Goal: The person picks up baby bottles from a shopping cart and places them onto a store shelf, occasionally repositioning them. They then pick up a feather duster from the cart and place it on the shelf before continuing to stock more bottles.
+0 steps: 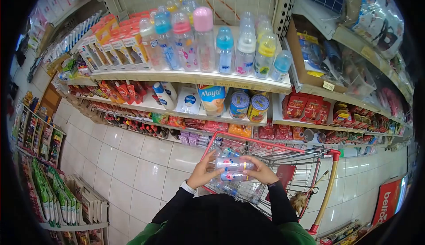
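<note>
Two clear plastic baby bottles (pixel 233 164) with pink and blue print lie side by side, held crosswise over the shopping cart. My left hand (pixel 204 170) has its fingers round their left end, and a white band is on that wrist. At the right end, my right hand (pixel 261 169) grips the same bottles. Beneath them the cart (pixel 259 142) has a red rim and a wire basket, with more clear bottles in it, partly hidden by my hands. A dark red flat item (pixel 283 176) is in the cart, right of my right hand.
Ahead, a shelf (pixel 190 75) holds upright baby bottles with coloured caps (pixel 225 50) and boxed items. Lower shelves carry a Mayo pack (pixel 212 101), cans (pixel 239 105) and red packets. The cart handle (pixel 326 192) is at right, another rack (pixel 73 227) at lower left.
</note>
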`<state>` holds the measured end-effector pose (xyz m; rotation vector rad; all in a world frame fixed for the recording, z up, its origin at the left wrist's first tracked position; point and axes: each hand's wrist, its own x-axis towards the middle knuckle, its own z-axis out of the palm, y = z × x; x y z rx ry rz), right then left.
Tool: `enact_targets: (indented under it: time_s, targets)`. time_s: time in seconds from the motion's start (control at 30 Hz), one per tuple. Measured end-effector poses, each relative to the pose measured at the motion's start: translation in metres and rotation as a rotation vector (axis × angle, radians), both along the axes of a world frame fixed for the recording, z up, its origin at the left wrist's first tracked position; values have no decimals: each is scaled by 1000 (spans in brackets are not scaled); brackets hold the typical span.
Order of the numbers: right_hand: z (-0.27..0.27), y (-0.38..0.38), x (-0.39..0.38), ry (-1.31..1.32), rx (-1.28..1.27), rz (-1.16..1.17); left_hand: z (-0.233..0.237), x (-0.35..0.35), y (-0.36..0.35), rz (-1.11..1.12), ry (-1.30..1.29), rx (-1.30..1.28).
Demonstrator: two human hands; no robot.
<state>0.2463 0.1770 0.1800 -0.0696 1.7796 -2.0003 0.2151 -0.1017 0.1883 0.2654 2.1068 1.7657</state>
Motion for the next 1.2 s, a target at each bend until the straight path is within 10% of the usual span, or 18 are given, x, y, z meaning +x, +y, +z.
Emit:
enact_targets:
  time_s: [0.13, 0.23, 0.53, 1.2]
  targets:
    - [39, -8, 1, 252, 65, 1, 39, 0, 9, -23, -29, 289]
    - [77, -15, 10, 144, -114, -260, 63, 5, 9, 69, 655, 218]
    - [73, -11, 20, 266, -90, -396, 80, 12, -4, 162, 1203, 201]
    - [95, -32, -5, 63, -1155, -432, 82, 21, -26, 320, 1249, -24]
